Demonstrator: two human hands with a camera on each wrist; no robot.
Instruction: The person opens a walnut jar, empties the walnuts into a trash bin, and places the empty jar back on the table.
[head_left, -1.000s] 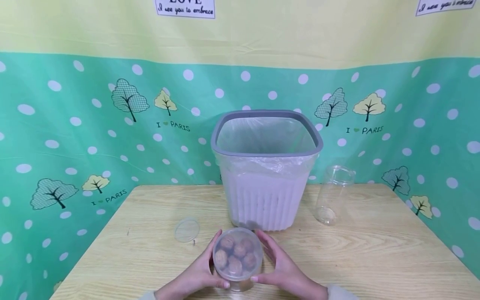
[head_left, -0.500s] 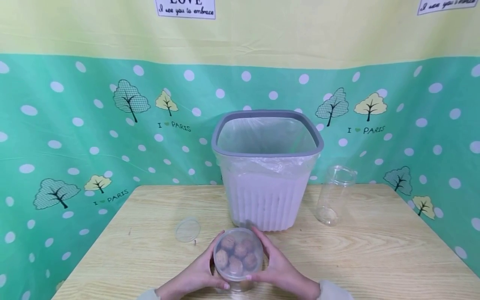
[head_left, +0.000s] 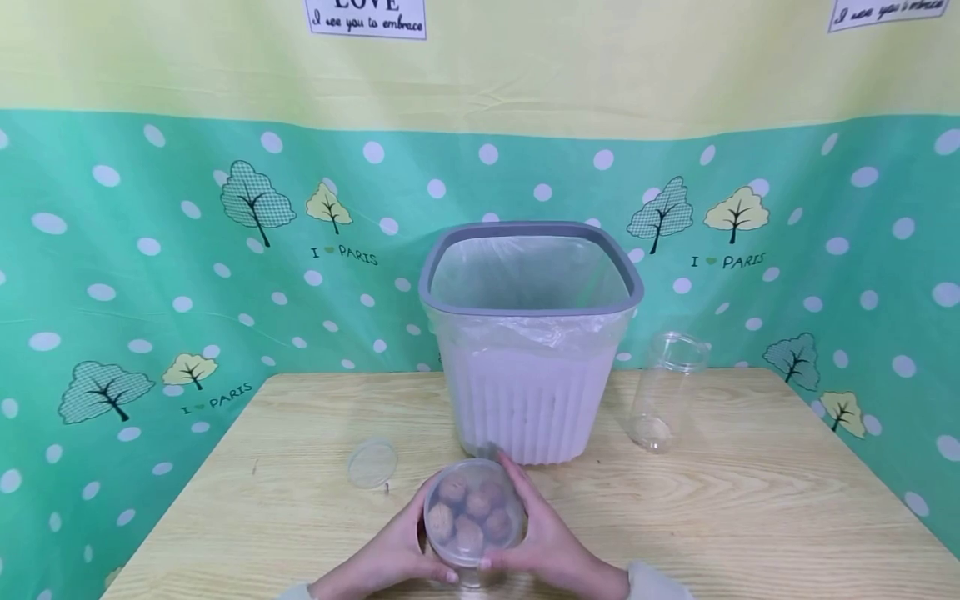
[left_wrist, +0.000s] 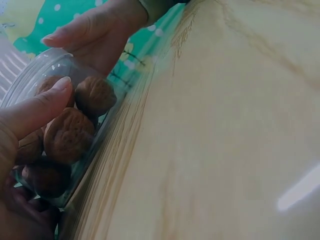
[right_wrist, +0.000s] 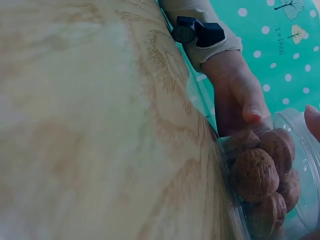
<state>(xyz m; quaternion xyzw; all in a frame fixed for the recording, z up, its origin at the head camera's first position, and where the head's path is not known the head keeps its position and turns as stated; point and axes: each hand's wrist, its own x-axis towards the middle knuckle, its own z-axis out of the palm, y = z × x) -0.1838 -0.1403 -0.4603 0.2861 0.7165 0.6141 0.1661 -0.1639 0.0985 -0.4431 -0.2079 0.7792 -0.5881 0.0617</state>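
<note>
Both left hand [head_left: 407, 537] and right hand [head_left: 545, 540] grip the walnut jar [head_left: 457, 561] in front of the bin [head_left: 528, 392], the right wrapping it closer than a second ago. Left of the bin lies a clear disc [head_left: 372, 463]; right of it stands a clear jar [head_left: 666, 392].

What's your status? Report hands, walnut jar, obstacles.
Left hand, right hand: both gripping walnut jar. Jar upright, walnuts inside. Bin just beyond, possible obstacle.

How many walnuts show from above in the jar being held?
6. In the clear jar: a back-left walnut, a back-right walnut, a left walnut, a centre walnut, a right walnut and a front walnut. More may be hidden underneath.
</note>
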